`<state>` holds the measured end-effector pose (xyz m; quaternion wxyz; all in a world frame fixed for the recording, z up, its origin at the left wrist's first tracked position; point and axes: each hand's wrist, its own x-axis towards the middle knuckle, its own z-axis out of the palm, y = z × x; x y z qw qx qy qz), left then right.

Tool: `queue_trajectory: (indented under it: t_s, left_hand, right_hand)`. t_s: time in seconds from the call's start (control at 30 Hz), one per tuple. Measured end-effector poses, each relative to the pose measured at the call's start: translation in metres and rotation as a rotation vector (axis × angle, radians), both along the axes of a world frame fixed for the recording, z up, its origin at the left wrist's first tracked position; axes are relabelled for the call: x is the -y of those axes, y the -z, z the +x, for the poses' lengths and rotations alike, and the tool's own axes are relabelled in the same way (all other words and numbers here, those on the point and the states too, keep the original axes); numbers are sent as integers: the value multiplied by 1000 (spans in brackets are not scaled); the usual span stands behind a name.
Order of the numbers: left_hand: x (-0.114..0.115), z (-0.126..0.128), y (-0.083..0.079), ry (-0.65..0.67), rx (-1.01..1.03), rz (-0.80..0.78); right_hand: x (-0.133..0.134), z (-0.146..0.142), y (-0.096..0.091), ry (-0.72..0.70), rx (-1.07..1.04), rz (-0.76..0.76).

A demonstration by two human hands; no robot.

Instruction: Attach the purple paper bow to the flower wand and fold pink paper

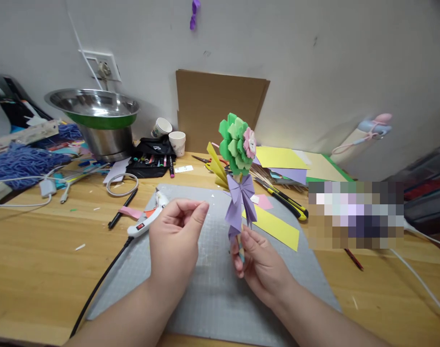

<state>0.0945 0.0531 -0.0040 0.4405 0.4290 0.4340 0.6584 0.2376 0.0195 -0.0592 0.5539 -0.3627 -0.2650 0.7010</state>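
Wood surface (54,270) runs under everything I've got on the feed, grey wall (140,38) behind. Far L: heap of blue strands (21,164), then metal bowl (93,102) atop a metal pot (106,140), wall socket (108,66) behind. Next R, blk pouch (148,168) w/ pens, 2 paper cups (177,143) beside it, brown cardboard (220,96) against wall. Grey mat (209,308) fills near ctr; white glue gun (144,222) at its L side. R of ctr: yellow paper strip (278,229) on mat, yellow/blk cutter (287,200) just beyond. Far R is pixelated, can't ID; dark red pencil (354,259) on its near side.

My hands are apart. L hand (178,236) is over the mat, just R of glue gun: thumb & index tips pinched tog., other fingers curled; can't make out if anything's b/w them. R hand (258,260), R of ctr, has thumb & fingers clamped round the stem (242,255) of the green & pink paper flower (238,144), held approx upright above mat, purple bow (240,193) under the bloom. Both forearms angle in from near edge.
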Motion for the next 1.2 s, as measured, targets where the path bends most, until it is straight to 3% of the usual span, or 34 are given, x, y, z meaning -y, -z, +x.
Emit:
queue_trajectory:
  t_s: [0.17, 0.37, 0.43, 0.53, 0.67, 0.77, 0.87, 1.2]
  left_hand:
    - [-5, -5, -3, 154, 147, 42]
    - [-1, -7, -12, 480, 402, 21]
    - [2, -6, -13, 525, 412, 32]
    - [7, -5, -11, 449, 236, 66]
    - [11, -2, -3, 242, -272, 231]
    - [12, -1, 2, 102, -537, 347]
    - [13, -2, 6, 1, -639, 411]
    - [12, -5, 6, -129, -771, 532]
  right_hand:
    - [-1, 1, 1, -29, -83, -28]
    - [2, 3, -1, -137, -192, -54]
    - [2, 4, 0, -173, -217, -56]
    - [3, 5, 1, -213, -240, -51]
    - [4, 4, 2, -254, -245, -35]
    - [5, 3, 1, -286, -244, -23]
    - [7, 3, 1, -321, -246, -22]
    - [7, 3, 0, -389, -240, -39]
